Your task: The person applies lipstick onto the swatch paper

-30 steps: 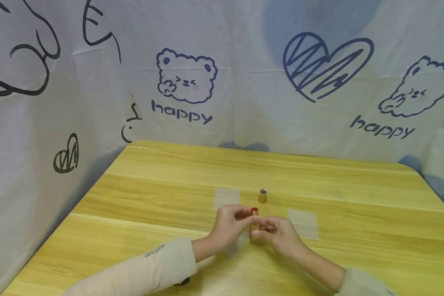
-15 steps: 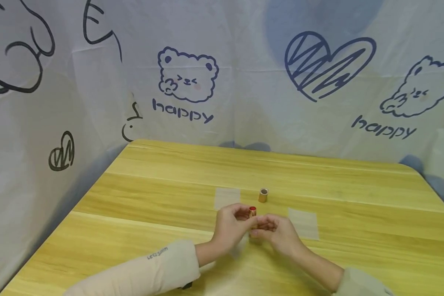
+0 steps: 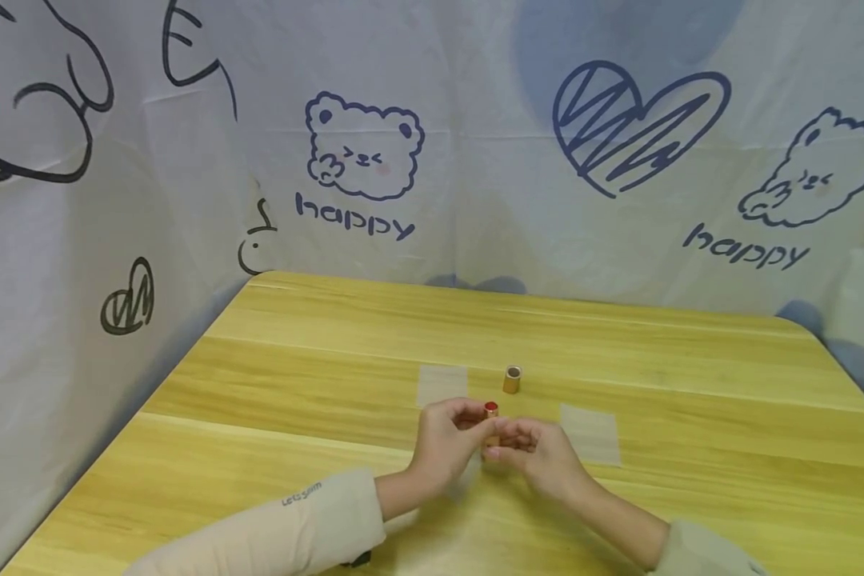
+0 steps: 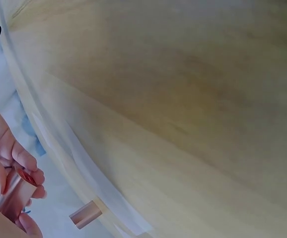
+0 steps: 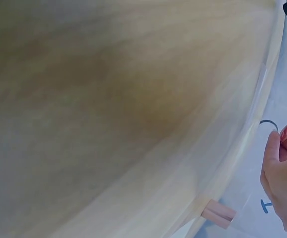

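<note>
A gold lipstick (image 3: 491, 410) with a red top stands upright between my two hands over the table. My left hand (image 3: 439, 448) pinches its upper part, with the thumb on the near side and fingers behind. Lower down, my right hand (image 3: 550, 460) holds the tube between thumb and fingertips; the fingers hide most of it. In the left wrist view the lipstick (image 4: 17, 193) shows its red end inside the metal rim. The matching gold cap (image 3: 512, 380) stands just beyond the hands, its hollow end up; both wrist views catch this cap (image 5: 219, 213) too.
Pale translucent squares, one on the left (image 3: 442, 387) and another on the right (image 3: 590, 435), lie flat on the wooden table (image 3: 317, 384). A third is partly covered by my left hand. White cloth (image 3: 475, 208) with drawings hangs behind the table.
Both hands and the lipstick have shifted slightly to the left, keeping their hold. The cap stays in place.
</note>
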`<state>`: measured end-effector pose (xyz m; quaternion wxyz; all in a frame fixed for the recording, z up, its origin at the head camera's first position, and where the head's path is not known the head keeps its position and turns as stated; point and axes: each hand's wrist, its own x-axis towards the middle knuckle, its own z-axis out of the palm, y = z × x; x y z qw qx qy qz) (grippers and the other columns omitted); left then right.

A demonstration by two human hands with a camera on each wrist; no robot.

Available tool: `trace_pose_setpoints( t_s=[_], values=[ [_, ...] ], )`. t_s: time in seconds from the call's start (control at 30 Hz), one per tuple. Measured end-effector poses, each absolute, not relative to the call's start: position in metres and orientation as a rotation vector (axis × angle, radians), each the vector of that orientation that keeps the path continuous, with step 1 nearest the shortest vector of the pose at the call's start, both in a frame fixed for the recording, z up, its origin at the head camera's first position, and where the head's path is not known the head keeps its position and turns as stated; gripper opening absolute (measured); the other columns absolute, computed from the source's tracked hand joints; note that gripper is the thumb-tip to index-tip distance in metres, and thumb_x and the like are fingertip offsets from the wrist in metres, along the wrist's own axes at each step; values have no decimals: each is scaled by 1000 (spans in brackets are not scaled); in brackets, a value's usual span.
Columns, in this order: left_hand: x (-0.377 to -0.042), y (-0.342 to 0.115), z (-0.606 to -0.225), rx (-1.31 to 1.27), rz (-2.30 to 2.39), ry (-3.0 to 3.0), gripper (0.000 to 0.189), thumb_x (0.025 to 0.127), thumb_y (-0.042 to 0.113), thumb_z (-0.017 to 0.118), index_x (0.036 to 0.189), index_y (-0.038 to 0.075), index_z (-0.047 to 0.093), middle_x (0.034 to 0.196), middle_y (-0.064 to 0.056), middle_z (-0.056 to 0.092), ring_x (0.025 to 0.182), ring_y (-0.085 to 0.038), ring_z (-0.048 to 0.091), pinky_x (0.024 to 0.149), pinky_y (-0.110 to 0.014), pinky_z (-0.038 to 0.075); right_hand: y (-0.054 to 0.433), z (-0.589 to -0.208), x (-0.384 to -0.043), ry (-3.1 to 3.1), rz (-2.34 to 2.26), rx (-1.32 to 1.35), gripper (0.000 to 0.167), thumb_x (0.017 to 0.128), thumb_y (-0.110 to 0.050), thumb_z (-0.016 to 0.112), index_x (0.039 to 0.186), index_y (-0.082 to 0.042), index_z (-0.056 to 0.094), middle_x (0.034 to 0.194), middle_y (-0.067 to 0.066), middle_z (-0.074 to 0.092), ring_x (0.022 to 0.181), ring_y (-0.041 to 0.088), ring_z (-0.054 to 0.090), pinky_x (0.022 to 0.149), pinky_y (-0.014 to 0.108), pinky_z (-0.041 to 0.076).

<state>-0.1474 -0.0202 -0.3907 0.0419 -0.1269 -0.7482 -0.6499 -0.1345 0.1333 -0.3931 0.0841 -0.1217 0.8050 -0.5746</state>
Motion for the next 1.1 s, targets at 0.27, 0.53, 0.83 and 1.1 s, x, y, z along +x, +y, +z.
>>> trace_pose_setpoints(
  t_s=[0.27,0.53,0.83,1.1],
  values=[
    [-150,-22,-390,-515,-2001,-2349,21,83,6,68,94,-11,66,89,-22,69,78,-19,67,72,-18,55,135,-395,-134,2413,-1688,-366,30,83,-12,68,102,10,63,98,20,68,87,20,67,74,21,56],
    [-149,-23,-388,-440,-1977,-2355,26,81,11,71,96,-9,66,92,-21,69,83,-25,67,74,-19,55,136,-395,-134,2418,-1716,-367,32,83,-14,69,103,10,61,97,20,68,81,9,65,72,18,54],
    [-149,-23,-388,-431,-1940,-2341,22,79,12,73,90,-6,67,87,-19,69,78,-22,67,71,-17,55,136,-397,-135,2420,-1723,-393,30,83,-13,68,99,10,61,95,20,68,78,6,63,72,18,54],
    [-150,-24,-389,-500,-1920,-2363,20,82,10,69,93,-7,68,89,-20,70,81,-26,68,73,-18,55,137,-395,-135,2441,-1686,-382,29,83,-15,68,99,8,63,94,18,69,80,12,65,71,20,55]
  ],
)
